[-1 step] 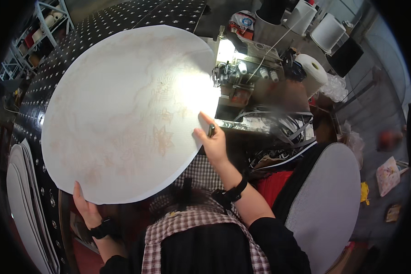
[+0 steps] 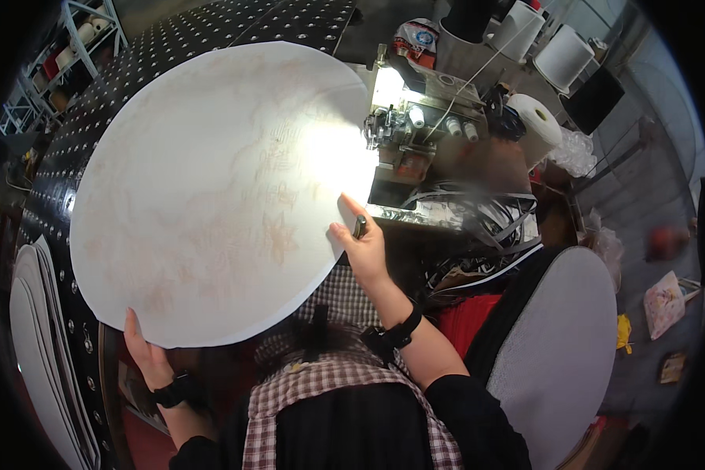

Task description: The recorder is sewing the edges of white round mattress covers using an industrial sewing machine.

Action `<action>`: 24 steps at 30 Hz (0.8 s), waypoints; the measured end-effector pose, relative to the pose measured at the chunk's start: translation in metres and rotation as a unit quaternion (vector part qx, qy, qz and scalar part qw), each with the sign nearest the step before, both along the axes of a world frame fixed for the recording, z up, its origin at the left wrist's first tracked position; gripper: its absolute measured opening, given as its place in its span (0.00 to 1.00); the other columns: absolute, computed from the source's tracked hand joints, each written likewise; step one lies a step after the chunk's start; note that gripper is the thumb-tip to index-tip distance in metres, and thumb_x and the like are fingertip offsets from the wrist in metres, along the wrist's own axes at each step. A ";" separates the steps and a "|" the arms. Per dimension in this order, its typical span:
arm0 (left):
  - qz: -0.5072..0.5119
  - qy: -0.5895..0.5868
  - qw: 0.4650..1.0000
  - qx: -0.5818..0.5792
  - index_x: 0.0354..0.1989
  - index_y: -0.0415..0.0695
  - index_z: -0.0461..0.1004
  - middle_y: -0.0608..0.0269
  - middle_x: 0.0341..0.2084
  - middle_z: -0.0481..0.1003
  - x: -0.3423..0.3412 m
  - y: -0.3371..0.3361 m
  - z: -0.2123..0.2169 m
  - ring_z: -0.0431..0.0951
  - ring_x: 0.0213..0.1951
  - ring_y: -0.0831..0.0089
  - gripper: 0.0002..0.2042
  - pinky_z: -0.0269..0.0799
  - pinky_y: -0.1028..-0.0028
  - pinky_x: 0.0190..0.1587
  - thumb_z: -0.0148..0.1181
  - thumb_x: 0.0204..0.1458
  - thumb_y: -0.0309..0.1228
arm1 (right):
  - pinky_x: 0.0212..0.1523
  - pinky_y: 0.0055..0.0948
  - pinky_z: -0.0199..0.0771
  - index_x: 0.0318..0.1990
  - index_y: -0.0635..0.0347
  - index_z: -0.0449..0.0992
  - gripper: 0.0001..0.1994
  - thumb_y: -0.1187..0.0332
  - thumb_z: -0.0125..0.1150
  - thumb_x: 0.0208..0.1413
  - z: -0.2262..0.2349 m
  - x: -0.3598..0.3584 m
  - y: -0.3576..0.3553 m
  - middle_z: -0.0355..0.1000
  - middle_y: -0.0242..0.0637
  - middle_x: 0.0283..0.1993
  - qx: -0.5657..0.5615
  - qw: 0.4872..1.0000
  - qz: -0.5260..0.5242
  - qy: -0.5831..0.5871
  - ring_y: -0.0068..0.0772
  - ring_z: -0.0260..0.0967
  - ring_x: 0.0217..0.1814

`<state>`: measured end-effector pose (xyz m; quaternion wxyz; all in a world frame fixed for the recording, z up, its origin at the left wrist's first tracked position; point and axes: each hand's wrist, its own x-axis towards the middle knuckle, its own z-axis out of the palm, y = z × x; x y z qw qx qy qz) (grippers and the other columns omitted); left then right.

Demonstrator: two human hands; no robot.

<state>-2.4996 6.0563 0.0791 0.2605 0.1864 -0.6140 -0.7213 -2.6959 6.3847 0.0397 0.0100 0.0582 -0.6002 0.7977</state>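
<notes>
A large round white mat point(image 2: 196, 172), with faint brownish floral marks, lies across the studded black table. Its right edge reaches under the lit head of a sewing machine point(image 2: 385, 125). My left hand point(image 2: 147, 354) grips the near left rim, one finger stretched along the top and the rest hidden below. At the right rim, my right hand point(image 2: 364, 244) pinches the mat between thumb and fingers, just short of the machine. A small dark object point(image 2: 359, 227) shows at that hand, too small to name.
Several pale round mats point(image 2: 35, 313) stand at the left. A stack of grey round mats point(image 2: 560, 337) leans at my right. White thread cones point(image 2: 536, 125) stand behind the machine. Loose grey strips point(image 2: 493, 223) lie beside it. The studded table point(image 2: 172, 35) stretches away.
The mat's near rim and my right hand have shifted very slightly, up and to the left. Both holds stay the same.
</notes>
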 end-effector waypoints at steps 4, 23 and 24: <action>0.039 0.048 0.963 0.264 0.56 0.32 0.57 0.52 0.53 0.64 -0.027 -0.010 -0.009 0.66 0.53 0.61 0.20 0.64 0.67 0.55 0.41 0.60 0.34 | 0.53 0.22 0.63 0.58 0.65 0.61 0.26 0.79 0.58 0.49 0.011 0.002 -0.002 0.64 0.37 0.53 -0.007 0.999 0.036 -0.034 0.22 0.61 0.53; -0.046 0.034 0.983 0.176 0.55 0.34 0.59 0.54 0.53 0.64 -0.027 0.006 -0.038 0.64 0.54 0.63 0.21 0.58 0.67 0.59 0.45 0.59 0.35 | 0.49 0.20 0.66 0.57 0.62 0.62 0.25 0.81 0.57 0.50 -0.002 -0.014 -0.001 0.66 0.36 0.51 -0.015 1.000 0.015 0.009 0.19 0.64 0.48; -0.056 0.038 0.982 0.175 0.55 0.34 0.59 0.54 0.53 0.64 -0.025 0.003 -0.041 0.64 0.54 0.63 0.21 0.58 0.67 0.59 0.45 0.59 0.35 | 0.49 0.19 0.67 0.57 0.62 0.62 0.25 0.81 0.56 0.50 -0.004 -0.016 0.000 0.66 0.36 0.51 -0.024 1.000 0.015 0.005 0.19 0.64 0.47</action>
